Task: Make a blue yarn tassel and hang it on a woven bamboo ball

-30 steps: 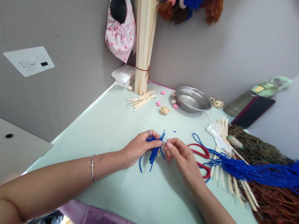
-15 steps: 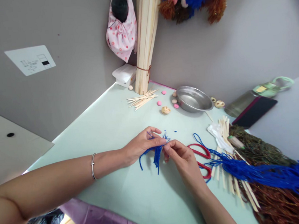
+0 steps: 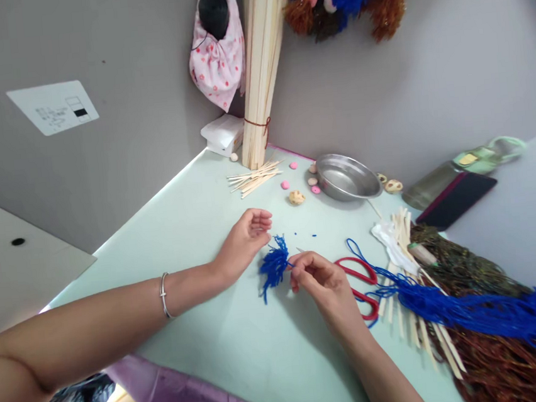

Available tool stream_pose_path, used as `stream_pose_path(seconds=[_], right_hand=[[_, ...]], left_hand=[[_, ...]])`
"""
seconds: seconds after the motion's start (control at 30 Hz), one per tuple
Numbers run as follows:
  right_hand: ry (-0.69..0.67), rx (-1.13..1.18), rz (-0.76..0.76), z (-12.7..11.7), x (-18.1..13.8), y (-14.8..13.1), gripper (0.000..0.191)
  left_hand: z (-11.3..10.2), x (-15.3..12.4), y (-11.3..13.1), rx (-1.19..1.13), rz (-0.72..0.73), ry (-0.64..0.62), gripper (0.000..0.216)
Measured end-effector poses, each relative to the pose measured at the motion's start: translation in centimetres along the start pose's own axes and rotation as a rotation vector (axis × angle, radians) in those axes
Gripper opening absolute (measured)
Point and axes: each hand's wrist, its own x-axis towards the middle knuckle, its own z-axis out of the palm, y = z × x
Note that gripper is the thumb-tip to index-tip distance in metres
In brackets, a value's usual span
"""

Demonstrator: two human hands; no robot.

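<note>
Left of the red scissors (image 3: 372, 275), my right hand (image 3: 320, 278) pinches the blue tassel (image 3: 274, 263) by a strand; my left hand (image 3: 244, 244) is loosely open. It should feel light, floppy, best held where bunched

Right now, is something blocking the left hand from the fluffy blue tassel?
Nothing visible: only pale green tabletop shows between the open left hand and the blue yarn tassel held by the right hand.

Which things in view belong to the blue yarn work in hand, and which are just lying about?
Part of the job, by the look of it:
- blue tassel, in the right hand
- blue yarn bundle
- scissors, probably

Apparently just lying about:
- metal bowl
- bottle
- white box
</note>
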Motion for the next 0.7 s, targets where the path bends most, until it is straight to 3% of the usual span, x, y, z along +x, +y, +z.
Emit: stream_pose_path(seconds=[0.1, 0.2, 0.27, 0.33, 0.47, 0.7], right_hand=[[-0.011, -0.035, 0.023, 0.1, 0.0, -0.1, 0.018], [-0.018, -0.084, -0.038, 0.2, 0.0, 0.0, 0.011], [-0.012, -0.091, -0.064, 0.2, -0.1, 0.0, 0.010], [-0.023, -0.066, -0.027, 0.1, -0.1, 0.1, 0.015], [-0.012, -0.023, 0.045, -0.2, -0.2, 0.0, 0.024], [0.102, -0.048, -0.013, -0.9, 0.0, 0.0, 0.021]], left_hand=[[0.3, -1.0, 0.3, 0.218, 0.365, -0.143, 0.025], [0.8, -2.0, 0.3, 0.356, 0.699, -0.426, 0.022], [1.1, -2.2, 0.1, 0.400, 0.800, -0.550, 0.022], [1.1, -2.1, -0.2, 0.408, 0.733, -0.552, 0.025], [0.4, -1.5, -0.3, 0.353, 0.412, -0.501, 0.031], [0.1, -0.7, 0.3, 0.324, 0.017, -0.487, 0.018]])
